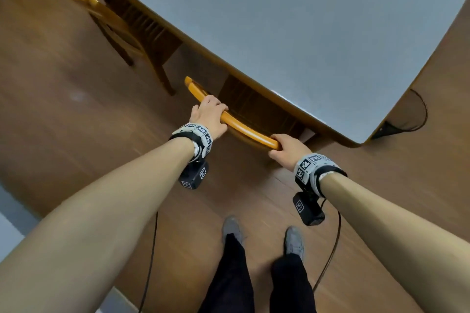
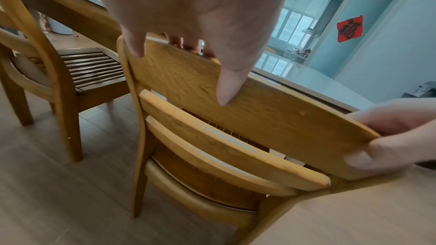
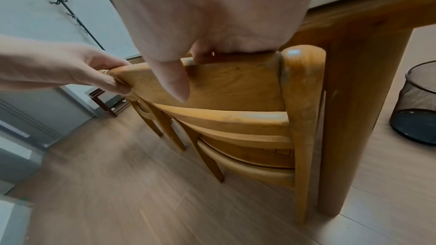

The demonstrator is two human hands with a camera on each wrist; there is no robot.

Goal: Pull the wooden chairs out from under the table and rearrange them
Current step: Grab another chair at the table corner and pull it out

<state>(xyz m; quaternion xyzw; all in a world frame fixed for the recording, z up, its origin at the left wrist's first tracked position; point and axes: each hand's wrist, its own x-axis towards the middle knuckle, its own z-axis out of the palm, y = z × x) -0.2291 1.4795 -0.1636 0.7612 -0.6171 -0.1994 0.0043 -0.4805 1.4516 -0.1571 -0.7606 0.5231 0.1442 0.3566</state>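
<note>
A light wooden chair (image 1: 244,127) stands tucked under the grey-topped table (image 1: 305,33), with only its curved top rail showing in the head view. My left hand (image 1: 211,115) grips the left part of that rail, fingers curled over the far side and thumb on the near face (image 2: 188,31). My right hand (image 1: 284,150) grips the rail's right end, beside the chair's right post (image 3: 302,81). The chair back (image 2: 259,111) has slats below the rail. A second wooden chair (image 1: 101,18) stands to the left, partly out from under the table (image 2: 54,74).
A thick round table leg (image 3: 354,118) stands right next to the chair's right post. A dark mesh bin (image 3: 417,103) sits on the floor to the right. My feet (image 1: 262,236) stand on wood flooring behind the chair. Cables trail on the floor (image 1: 150,262).
</note>
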